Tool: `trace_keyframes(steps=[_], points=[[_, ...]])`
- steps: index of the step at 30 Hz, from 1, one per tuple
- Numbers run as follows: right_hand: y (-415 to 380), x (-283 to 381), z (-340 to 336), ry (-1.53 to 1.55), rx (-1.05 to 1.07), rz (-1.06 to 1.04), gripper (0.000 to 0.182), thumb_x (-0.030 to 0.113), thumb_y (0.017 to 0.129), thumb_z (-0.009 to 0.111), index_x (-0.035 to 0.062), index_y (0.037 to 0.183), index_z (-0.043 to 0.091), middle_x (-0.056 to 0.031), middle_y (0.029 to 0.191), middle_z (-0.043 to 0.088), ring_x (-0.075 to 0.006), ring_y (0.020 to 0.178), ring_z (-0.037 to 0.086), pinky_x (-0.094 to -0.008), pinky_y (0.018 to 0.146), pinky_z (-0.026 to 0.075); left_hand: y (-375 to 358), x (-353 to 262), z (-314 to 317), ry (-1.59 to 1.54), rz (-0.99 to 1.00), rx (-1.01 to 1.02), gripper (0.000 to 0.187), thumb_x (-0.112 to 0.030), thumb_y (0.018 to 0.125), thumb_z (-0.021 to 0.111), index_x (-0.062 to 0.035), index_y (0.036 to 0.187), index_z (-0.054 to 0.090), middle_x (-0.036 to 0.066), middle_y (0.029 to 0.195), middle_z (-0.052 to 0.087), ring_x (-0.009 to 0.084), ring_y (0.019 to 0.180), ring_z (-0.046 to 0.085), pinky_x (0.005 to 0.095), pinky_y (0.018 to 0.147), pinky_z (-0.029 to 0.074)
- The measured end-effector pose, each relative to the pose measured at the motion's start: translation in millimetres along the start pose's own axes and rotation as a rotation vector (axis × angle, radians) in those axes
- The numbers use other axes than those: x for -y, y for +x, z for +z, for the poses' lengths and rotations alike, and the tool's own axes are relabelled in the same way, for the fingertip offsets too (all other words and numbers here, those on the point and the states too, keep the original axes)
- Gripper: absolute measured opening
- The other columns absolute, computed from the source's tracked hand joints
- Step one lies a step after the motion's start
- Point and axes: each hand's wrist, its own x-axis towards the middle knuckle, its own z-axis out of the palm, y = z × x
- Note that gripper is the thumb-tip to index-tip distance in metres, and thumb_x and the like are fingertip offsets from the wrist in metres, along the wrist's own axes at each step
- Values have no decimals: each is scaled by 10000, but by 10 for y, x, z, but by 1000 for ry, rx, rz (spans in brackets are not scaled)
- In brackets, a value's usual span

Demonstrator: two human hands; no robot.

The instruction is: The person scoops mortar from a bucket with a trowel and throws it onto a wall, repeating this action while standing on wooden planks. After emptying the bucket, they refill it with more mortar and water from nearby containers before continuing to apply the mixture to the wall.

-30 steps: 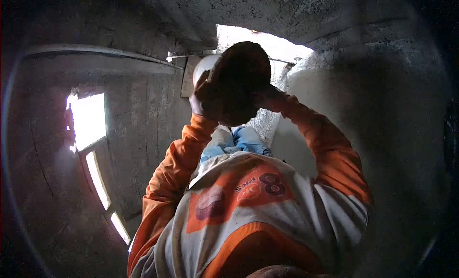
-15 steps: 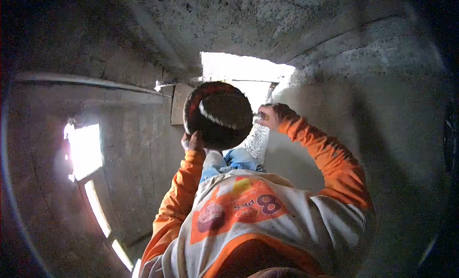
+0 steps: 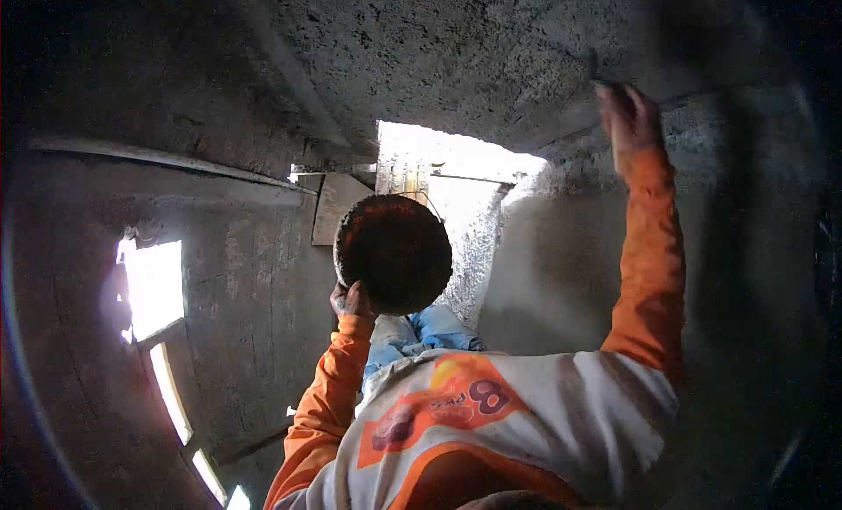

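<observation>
My left hand (image 3: pixel 353 300) is closed on the near left rim of a round bucket (image 3: pixel 395 254), its dark mouth facing me and a thin wire handle at its far side. Inside, the bucket is too dark to make out what it holds. High on the right, my right hand (image 3: pixel 631 124) is raised close to the rough grey surface (image 3: pixel 509 80) overhead. Its fingers are wrapped around a tool that looks like a trowel (image 3: pixel 594 68), seen nearly edge-on and blurred.
A bright opening (image 3: pixel 158 286) breaks the left wall, with narrow lit gaps below it. A pipe (image 3: pixel 175 162) runs along that wall towards a board (image 3: pixel 339 207). Behind the bucket is another bright opening (image 3: pixel 465 150). A grey wall (image 3: pixel 553 282) stands to the right.
My right hand has moved from beside the bucket up and right to the overhead surface, taking the trowel out of the bucket. The bucket sits slightly lower in view, still in my left hand.
</observation>
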Motion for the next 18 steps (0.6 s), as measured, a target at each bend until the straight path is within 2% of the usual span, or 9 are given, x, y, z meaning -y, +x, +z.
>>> trace_keyframes(steps=[4, 6, 8, 9, 10, 12, 14, 15, 18], points=[[-614, -12, -13, 124, 89, 116, 258, 347, 778, 525, 93, 735, 538, 40, 570, 422, -55, 492, 394, -204, 447, 341, 244, 221, 0, 41, 177, 92, 300, 10, 682, 453, -3, 966, 546, 23, 823, 573, 109, 681, 518, 226, 639, 426], [-649, -1142, 256, -161, 378, -577, 255, 308, 763, 525, 55, 779, 550, -42, 648, 518, -95, 539, 464, -238, 464, 386, 279, 209, 85, -69, 241, 221, 342, -1, 691, 448, -5, 1024, 526, 48, 908, 572, 125, 772, 531, 224, 695, 423], [-1087, -828, 579, -466, 797, -168, 168, 141, 691, 540, 8, 793, 551, -135, 732, 540, -244, 660, 523, -364, 609, 430, 76, -154, 448, 167, 280, 83, 379, -44, 715, 495, -10, 1092, 490, 56, 998, 559, 171, 860, 535, 252, 744, 430], [-1138, -921, 826, -696, 905, -209, 219, 131, 683, 538, 25, 875, 543, -151, 778, 549, -235, 702, 531, -357, 645, 435, 70, -192, 490, 157, 321, 92, 379, -44, 715, 495, -10, 1092, 490, 56, 998, 559, 171, 860, 535, 252, 744, 430], [-1191, -1006, 1072, -917, 1020, -274, 291, 122, 676, 537, 41, 956, 534, -167, 825, 558, -226, 743, 539, -349, 681, 440, 70, -199, 478, 424, 655, 222, 390, -98, 741, 501, -13, 1120, 467, 51, 1035, 544, 189, 908, 521, 273, 784, 418], [-1324, -1627, 1532, -891, 639, -614, 355, 189, 734, 491, 47, 1059, 485, -171, 898, 564, -238, 798, 550, -360, 713, 434, -294, -700, 817, -564, 290, 758, 418, -258, 814, 447, -25, 1160, 433, 53, 1107, 513, 203, 1007, 478, 317, 874, 368], [-1656, -583, 1400, -94, 808, 22, 353, 260, 824, 404, 65, 1112, 460, -156, 948, 563, -248, 833, 549, -376, 731, 431, 100, -448, 606, 35, 604, 502, 410, -264, 829, 400, -18, 1156, 433, 68, 1112, 510, 186, 1018, 473, 307, 884, 357], [-1737, -226, 1255, -90, 804, -23, 353, 260, 824, 404, 65, 1112, 460, -156, 948, 563, -248, 833, 549, -376, 731, 431, 183, -459, 538, 232, 704, 383, 409, -266, 834, 385, -15, 1154, 434, 73, 1113, 510, 180, 1022, 471, 303, 887, 354], [-1986, 375, 896, 119, 1133, 584, 418, 353, 845, 407, 129, 1195, 373, -115, 791, 548, -103, 567, 504, -313, 555, 463, -287, -1026, 498, 37, 573, 484, 381, -215, 826, 400, 11, 1129, 448, 81, 1072, 535, 181, 966, 505, 288, 858, 379]])
